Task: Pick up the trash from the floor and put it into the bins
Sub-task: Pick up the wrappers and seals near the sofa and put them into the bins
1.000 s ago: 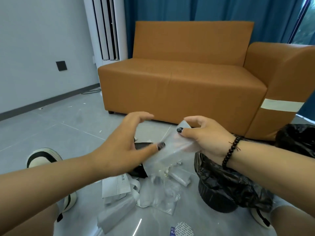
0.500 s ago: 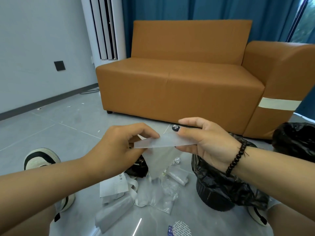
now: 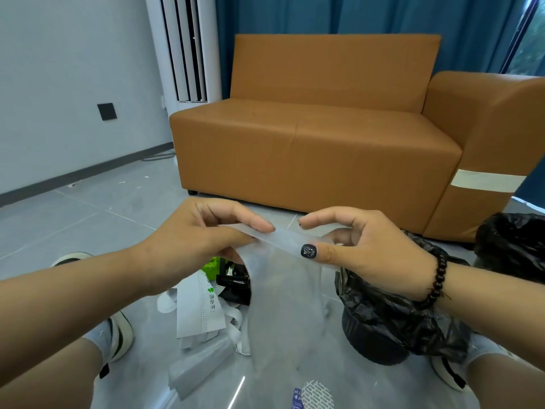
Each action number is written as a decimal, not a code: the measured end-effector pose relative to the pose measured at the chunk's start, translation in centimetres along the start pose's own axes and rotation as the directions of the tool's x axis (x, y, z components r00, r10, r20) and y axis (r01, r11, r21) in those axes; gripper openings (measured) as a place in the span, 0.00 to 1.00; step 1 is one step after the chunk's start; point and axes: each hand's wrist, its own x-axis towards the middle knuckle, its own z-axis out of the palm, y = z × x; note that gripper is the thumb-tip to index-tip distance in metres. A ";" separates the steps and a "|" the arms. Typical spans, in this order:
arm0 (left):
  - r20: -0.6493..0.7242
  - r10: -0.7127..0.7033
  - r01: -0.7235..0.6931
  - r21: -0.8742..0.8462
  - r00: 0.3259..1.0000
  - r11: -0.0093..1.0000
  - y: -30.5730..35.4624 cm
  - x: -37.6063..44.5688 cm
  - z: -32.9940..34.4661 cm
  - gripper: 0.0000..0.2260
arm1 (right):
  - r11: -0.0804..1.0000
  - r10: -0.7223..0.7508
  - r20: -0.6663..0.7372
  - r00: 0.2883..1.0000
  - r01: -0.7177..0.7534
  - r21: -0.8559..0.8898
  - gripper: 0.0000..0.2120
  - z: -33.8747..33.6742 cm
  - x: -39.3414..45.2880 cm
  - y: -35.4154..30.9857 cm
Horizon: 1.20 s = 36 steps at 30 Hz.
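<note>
pinching a clear plastic bag (image 3: 283,293) taut: left grip (image 3: 200,243), right grip (image 3: 362,252); writing unreadable.

A plastic bag (image 3: 283,293) hangs between a person's left hand (image 3: 200,234) and right hand (image 3: 362,249), above the floor (image 3: 88,228). Below and left of it lies a heap of paper scraps (image 3: 200,311); a lined bin (image 3: 383,320) stands to its right, a second bin (image 3: 513,246) farther right. A sofa (image 3: 318,143) stands behind
</note>
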 end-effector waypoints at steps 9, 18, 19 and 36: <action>-0.020 -0.016 0.018 0.089 1.000 0.996 -0.6 0.0 0.0 0.12 | 0.997 -0.048 0.086 0.995 0.042 0.072 0.15 0.3 -0.7 -0.7; 0.065 -0.089 0.097 -0.131 0.994 0.987 -0.8 0.4 -0.6 0.14 | 0.960 -0.064 -0.018 0.998 0.067 0.272 0.14 0.3 -0.7 -0.6; 0.092 -0.094 0.108 -0.150 0.991 0.983 -0.8 0.4 -0.8 0.15 | 0.955 -0.059 -0.034 0.998 0.066 0.289 0.14 0.2 -0.7 -0.5; 0.012 -0.086 0.087 -0.156 0.996 0.984 -1.2 0.6 0.3 0.11 | 0.963 -0.096 -0.158 0.983 0.132 0.234 0.13 -0.2 -1.0 -0.7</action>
